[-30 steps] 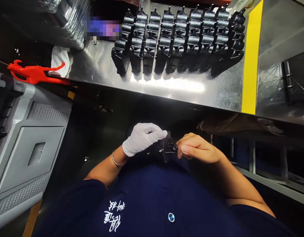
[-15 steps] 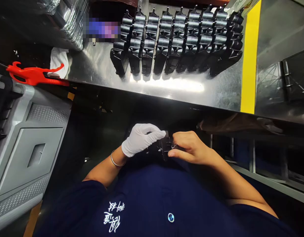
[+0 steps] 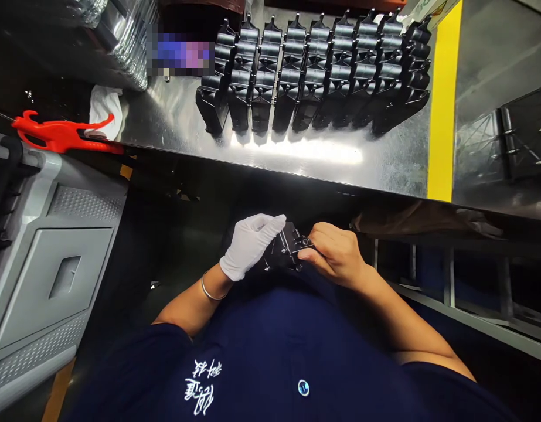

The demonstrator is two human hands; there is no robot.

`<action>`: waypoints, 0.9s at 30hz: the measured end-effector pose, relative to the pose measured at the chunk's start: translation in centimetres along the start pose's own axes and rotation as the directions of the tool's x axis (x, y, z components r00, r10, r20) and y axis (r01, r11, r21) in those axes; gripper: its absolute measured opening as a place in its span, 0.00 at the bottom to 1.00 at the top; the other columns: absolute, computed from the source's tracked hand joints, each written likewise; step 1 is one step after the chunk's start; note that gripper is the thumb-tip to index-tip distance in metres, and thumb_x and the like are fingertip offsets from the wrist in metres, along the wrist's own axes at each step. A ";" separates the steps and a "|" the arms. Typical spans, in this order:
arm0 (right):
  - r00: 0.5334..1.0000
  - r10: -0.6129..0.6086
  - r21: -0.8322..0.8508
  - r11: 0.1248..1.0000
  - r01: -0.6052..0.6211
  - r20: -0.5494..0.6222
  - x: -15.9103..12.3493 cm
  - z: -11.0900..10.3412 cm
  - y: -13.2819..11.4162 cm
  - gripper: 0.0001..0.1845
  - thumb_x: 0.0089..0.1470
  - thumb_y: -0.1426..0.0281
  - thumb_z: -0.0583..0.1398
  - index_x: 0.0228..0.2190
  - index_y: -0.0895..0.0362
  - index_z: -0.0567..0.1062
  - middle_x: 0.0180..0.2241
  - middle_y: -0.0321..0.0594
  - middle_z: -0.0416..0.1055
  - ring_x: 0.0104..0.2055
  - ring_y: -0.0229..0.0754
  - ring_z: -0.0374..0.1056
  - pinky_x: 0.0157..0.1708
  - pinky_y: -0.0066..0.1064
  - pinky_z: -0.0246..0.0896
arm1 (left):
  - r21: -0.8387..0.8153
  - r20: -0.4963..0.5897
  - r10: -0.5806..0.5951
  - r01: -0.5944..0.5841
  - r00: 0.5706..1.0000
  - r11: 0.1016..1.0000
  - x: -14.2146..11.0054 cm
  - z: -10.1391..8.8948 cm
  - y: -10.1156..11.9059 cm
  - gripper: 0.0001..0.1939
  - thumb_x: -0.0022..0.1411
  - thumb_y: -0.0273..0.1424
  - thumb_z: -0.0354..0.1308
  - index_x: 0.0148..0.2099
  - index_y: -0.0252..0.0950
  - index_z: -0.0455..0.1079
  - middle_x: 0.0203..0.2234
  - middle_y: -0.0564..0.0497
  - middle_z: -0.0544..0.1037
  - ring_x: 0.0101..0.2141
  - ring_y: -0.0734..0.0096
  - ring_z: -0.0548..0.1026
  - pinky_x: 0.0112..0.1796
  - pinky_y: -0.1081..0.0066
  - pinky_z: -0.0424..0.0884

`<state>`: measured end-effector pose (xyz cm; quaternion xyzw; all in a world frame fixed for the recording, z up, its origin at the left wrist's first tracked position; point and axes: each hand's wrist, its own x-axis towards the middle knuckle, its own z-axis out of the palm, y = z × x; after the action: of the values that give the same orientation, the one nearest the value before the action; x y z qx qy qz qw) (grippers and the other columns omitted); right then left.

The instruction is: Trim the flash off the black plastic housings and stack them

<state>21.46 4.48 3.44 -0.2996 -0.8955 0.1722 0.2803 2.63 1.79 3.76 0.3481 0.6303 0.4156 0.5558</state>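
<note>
My left hand (image 3: 249,243), in a white glove, grips a small black plastic part (image 3: 284,249) in front of my body, below the table edge. My bare right hand (image 3: 330,252) pinches the right end of the same part, thumb and fingers pressed together on it. What the right fingertips press on is too small to make out. On the shiny metal table (image 3: 182,126) above stand several identical black plastic parts (image 3: 314,73) packed in tight rows.
A red plastic tool (image 3: 61,133) lies at the table's left corner beside a white cloth (image 3: 104,104). A grey plastic crate (image 3: 46,258) stands at my left. A yellow stripe (image 3: 443,99) marks the table's right side, with a black frame (image 3: 527,132) beyond it.
Both hands lifted the black part slightly toward the table and tilted it. My right hand shifted left over the part's end.
</note>
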 end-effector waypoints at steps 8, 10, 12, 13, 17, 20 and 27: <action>0.999 0.022 -0.045 0.999 -0.025 -0.045 0.2 0.1 -0.1 0.23 0.64 0.58 0.49 0.21 0.56 0.65 0.20 0.37 0.61 0.24 0.37 0.56 0.24 0.29 0.49 | -0.071 0.008 -0.045 0.046 0.999 0.996 0.1 0.4 0.0 0.23 0.52 0.50 0.61 0.24 0.34 0.69 0.18 0.56 0.69 0.21 0.79 0.64 0.24 0.76 0.64; 0.999 0.044 -0.023 0.999 -0.044 -0.003 0.2 0.0 0.0 0.24 0.64 0.59 0.49 0.19 0.55 0.61 0.18 0.35 0.57 0.21 0.35 0.52 0.22 0.29 0.47 | -0.061 0.010 -0.049 0.050 0.999 0.997 0.1 0.4 0.0 0.23 0.51 0.50 0.62 0.24 0.34 0.69 0.19 0.56 0.70 0.22 0.78 0.65 0.24 0.76 0.64; 0.991 0.053 0.100 0.993 -0.065 0.119 0.2 -0.3 0.2 0.25 0.65 0.59 0.48 0.18 0.55 0.60 0.17 0.32 0.56 0.19 0.33 0.50 0.21 0.28 0.45 | -0.055 0.024 -0.068 0.069 0.997 0.996 0.1 0.3 -0.1 0.22 0.51 0.50 0.63 0.25 0.34 0.70 0.19 0.56 0.71 0.22 0.78 0.65 0.24 0.76 0.64; 0.979 0.035 0.190 0.979 -0.074 0.201 0.2 -0.5 0.3 0.25 0.65 0.58 0.48 0.19 0.55 0.60 0.17 0.31 0.56 0.19 0.32 0.50 0.20 0.27 0.45 | -0.057 0.030 -0.083 0.084 0.996 0.995 0.2 0.3 0.0 0.22 0.51 0.50 0.63 0.25 0.34 0.70 0.20 0.56 0.71 0.22 0.78 0.65 0.24 0.75 0.64; 0.956 0.036 0.415 0.896 -0.161 0.292 0.3 -1.1 0.4 0.22 0.67 0.62 0.45 0.25 0.56 0.66 0.20 0.33 0.62 0.21 0.32 0.57 0.22 0.24 0.54 | -0.094 0.008 -0.117 0.117 0.993 0.989 0.7 0.0 0.5 0.21 0.55 0.48 0.61 0.24 0.35 0.66 0.19 0.55 0.68 0.20 0.78 0.64 0.22 0.74 0.64; 0.984 0.168 0.262 0.948 -0.180 0.065 0.4 -0.7 0.3 0.16 0.65 0.69 0.47 0.29 0.57 0.69 0.22 0.36 0.66 0.23 0.34 0.61 0.25 0.26 0.57 | -0.094 0.019 -0.124 0.126 0.992 0.988 1.0 -0.1 1.0 0.21 0.59 0.46 0.57 0.23 0.36 0.65 0.18 0.54 0.67 0.20 0.77 0.64 0.21 0.73 0.65; 0.982 0.100 -0.079 0.990 -0.114 -0.163 0.2 0.8 0.4 0.09 0.60 0.73 0.55 0.30 0.58 0.74 0.21 0.38 0.70 0.23 0.36 0.63 0.26 0.28 0.58 | -0.112 0.127 -0.179 0.193 0.976 0.975 1.3 0.1 0.6 0.20 0.62 0.45 0.54 0.24 0.38 0.63 0.19 0.52 0.66 0.20 0.75 0.63 0.21 0.72 0.65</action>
<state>21.00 4.82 2.71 -0.3720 -0.8597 0.1231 0.3278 2.50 3.19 3.77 0.2760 0.5998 0.3790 0.6484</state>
